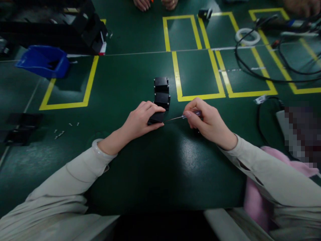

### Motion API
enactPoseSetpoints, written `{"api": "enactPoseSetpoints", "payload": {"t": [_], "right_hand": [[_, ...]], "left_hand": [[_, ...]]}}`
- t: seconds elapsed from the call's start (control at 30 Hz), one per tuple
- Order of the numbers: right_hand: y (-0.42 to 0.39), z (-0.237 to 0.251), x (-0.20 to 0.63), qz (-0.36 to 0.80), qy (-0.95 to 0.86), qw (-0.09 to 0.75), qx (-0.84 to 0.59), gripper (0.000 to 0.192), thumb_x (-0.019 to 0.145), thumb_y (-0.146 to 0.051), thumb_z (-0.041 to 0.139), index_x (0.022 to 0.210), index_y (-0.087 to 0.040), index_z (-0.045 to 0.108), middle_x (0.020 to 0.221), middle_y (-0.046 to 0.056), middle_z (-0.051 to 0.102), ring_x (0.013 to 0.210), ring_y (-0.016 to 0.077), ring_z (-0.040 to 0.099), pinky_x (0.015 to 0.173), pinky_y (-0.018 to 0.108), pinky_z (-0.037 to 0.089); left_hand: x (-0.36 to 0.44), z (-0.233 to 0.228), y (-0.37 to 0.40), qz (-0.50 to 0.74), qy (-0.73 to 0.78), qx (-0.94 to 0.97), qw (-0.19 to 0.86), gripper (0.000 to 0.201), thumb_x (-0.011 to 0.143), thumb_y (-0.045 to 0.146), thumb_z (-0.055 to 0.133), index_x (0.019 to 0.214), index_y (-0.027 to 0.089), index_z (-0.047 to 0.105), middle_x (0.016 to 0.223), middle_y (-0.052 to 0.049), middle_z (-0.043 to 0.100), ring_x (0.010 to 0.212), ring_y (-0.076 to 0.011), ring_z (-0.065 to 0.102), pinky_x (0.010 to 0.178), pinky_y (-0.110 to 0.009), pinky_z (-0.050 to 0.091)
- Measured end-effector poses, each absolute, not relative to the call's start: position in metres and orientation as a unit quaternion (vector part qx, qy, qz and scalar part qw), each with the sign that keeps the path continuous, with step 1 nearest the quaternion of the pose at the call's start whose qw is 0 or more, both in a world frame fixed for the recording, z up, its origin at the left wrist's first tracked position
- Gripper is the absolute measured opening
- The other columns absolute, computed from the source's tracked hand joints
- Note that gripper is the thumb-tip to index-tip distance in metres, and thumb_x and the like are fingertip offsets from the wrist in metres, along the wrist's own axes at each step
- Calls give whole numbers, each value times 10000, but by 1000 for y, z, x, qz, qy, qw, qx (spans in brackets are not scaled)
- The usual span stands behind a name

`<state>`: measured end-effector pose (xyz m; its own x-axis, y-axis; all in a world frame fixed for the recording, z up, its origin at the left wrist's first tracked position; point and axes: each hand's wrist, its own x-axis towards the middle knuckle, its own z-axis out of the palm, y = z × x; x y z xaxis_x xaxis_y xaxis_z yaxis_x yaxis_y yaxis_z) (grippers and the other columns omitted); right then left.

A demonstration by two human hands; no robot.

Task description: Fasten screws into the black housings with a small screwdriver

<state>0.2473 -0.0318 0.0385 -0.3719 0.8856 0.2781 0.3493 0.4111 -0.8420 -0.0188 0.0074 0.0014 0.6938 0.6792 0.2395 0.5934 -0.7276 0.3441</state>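
Observation:
My left hand (141, 118) is closed around a small black block (156, 117), thumb on its near side and fingers over the far side. In my right hand (204, 120) is a screwdriver (198, 113), held by its handle. Its thin shaft points left, and the tip meets the block's right side near a corner. Just beyond stand two more black blocks, a nearer one (162, 99) and a farther one (161, 83), lined up with small shiny screws at their corners. A dark bit peeks out below my right hand, too hidden to name.
Several loose screws (59, 134) lie at left, near black parts (22, 130). A blue bin (43, 62) and black trays (85, 26) stand behind. Yellow tape (200, 97) marks the green table. Black cable (250, 72) and a white ring (247, 36) lie right. Another person's hands (142, 4) show at the far edge.

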Motion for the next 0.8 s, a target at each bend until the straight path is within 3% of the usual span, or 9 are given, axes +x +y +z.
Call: {"api": "enactPoseSetpoints", "payload": {"t": [0.23,0.4,0.53,0.7,0.8], "right_hand": [[-31,38,249,354,-749,385,-407,49,967,-165,546,987,-195,512,708,-55,552,570,64,559,560,208,421],[-31,38,249,376,-743,375,-407,90,991,-221,541,914,-205,499,651,-70,533,490,54,507,499,205,386],[-31,40,249,356,-757,378,-396,57,968,-161,544,968,-200,503,709,-55,555,574,67,553,566,211,420],[-31,44,249,354,-767,355,-401,102,992,-224,539,903,-203,495,630,-72,533,492,54,487,510,209,364],[-31,44,251,350,-774,352,-392,55,985,-197,532,945,-205,495,696,-51,561,558,68,523,556,219,392]], "left_hand": [[-19,2,7,179,350,911,122,414,933,417,667,1278,211,562,1188,-93,644,1125,-279,582,917,-416,503],[-19,2,7,178,349,912,122,415,937,408,665,1287,215,555,1192,-92,641,1131,-278,579,904,-408,505],[-20,3,7,179,348,912,120,417,937,415,665,1285,215,556,1182,-92,640,1117,-276,582,893,-404,505],[-20,2,7,177,349,912,123,420,940,413,659,1296,218,550,1195,-94,638,1125,-277,576,892,-403,503],[-19,2,7,173,354,910,129,421,940,420,655,1298,225,550,1201,-94,639,1131,-279,572,898,-409,501]]}}
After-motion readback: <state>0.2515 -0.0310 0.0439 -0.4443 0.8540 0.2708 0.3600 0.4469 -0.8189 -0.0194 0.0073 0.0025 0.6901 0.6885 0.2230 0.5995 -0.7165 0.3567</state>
